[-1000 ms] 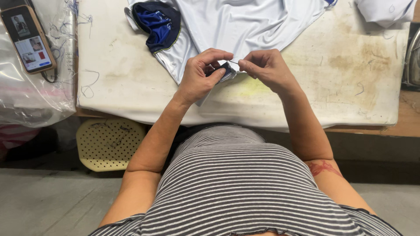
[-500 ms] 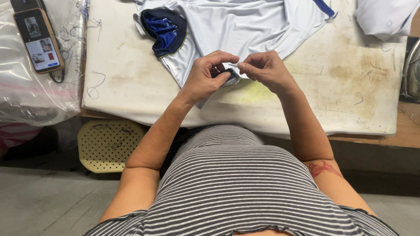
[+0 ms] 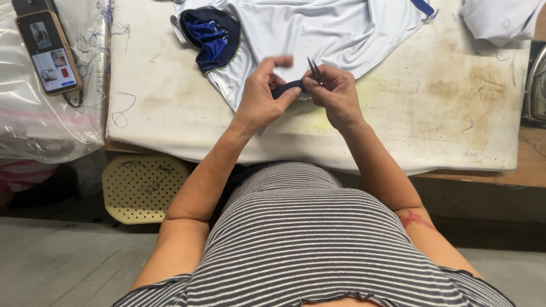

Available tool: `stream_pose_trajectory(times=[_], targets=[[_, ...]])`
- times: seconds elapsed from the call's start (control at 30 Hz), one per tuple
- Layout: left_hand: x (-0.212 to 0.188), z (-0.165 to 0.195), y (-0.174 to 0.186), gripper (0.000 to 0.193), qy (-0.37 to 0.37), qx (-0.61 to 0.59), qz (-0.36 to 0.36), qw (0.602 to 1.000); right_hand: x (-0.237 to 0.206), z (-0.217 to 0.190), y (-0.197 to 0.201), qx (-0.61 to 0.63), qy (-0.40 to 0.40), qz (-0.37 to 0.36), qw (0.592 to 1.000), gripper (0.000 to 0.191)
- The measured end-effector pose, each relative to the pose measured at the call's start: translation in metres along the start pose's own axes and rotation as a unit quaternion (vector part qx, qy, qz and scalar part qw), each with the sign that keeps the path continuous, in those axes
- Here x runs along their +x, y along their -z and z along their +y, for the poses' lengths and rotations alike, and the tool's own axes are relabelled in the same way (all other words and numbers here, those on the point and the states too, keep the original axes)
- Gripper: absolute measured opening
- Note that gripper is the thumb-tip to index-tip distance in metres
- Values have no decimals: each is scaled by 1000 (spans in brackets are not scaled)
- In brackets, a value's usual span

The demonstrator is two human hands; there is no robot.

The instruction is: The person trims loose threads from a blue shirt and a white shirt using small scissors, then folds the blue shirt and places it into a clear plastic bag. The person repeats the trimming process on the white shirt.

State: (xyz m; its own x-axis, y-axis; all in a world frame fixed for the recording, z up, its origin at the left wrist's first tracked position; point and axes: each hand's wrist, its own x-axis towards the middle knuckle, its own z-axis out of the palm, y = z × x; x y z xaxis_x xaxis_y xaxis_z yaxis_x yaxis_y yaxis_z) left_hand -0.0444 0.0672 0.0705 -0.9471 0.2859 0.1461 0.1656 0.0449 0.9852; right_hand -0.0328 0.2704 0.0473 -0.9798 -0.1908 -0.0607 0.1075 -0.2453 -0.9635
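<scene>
**Two hands at a dark hem on a stained work table**

We look down on a padded white table (image 3: 170, 113), its cover stained yellow and brown, filling the upper half of the frame above a grey floor. Across the top centre lies a pale grey-white shirt (image 3: 318, 28) with blue trim, its dark blue collar (image 3: 213, 37) folded open toward the upper left. Loose threads lie scattered on the cover.

Just below the shirt, at centre frame, we see both hands meet over its lower edge. The left hand (image 3: 259, 96) pinches a dark blue strip of hem (image 3: 287, 88) between thumb and the lower fingers, while its index finger lifts free above. The right hand (image 3: 335, 94) is closed around small metal thread snips (image 3: 314, 69), whose thin blades stick up past the knuckles, just beside the end of the hem strip. Whether the blades touch the fabric we cannot tell.

At the upper left a phone (image 3: 48, 54) with a lit screen rests on a clear plastic bag (image 3: 40, 122) of bundled goods, a cable trailing beside it. A second pale garment (image 3: 500, 20) sits folded at the upper right corner, and part of a metal object shows at the right edge. Under the table's left side we see a yellow perforated stool (image 3: 142, 187). The lower frame is filled by a grey-and-white striped top (image 3: 307, 250).
</scene>
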Motion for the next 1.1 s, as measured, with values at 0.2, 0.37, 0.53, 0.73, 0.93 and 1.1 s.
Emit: stream_pose_trajectory(times=[0.2, 0.37, 0.53, 0.73, 0.93, 1.1], targets=[[-4, -20, -9, 12, 105, -202, 7, 974, -3, -15, 4, -5, 35, 41, 999, 30], [-6, -20, -10, 11, 68, -163, 38, 984, -9, -9, 6, -307, 130, 42, 942, 24], [-7, -11, -13, 9, -7, -30, 82, 996, -15, -3, 2, -307, 130, 50, 942, 25], [-5, -10, -16, 9, 8, -39, 88, 995, -12, -6, -5, -336, 165, 66, 925, 26], [-5, -13, -18, 10, 25, -110, 78, 991, -12, -5, -6, -305, 183, 73, 932, 25], [-4, -13, -16, 10, 27, -93, 83, 992, -10, -6, -10, -345, 178, 96, 917, 25]])
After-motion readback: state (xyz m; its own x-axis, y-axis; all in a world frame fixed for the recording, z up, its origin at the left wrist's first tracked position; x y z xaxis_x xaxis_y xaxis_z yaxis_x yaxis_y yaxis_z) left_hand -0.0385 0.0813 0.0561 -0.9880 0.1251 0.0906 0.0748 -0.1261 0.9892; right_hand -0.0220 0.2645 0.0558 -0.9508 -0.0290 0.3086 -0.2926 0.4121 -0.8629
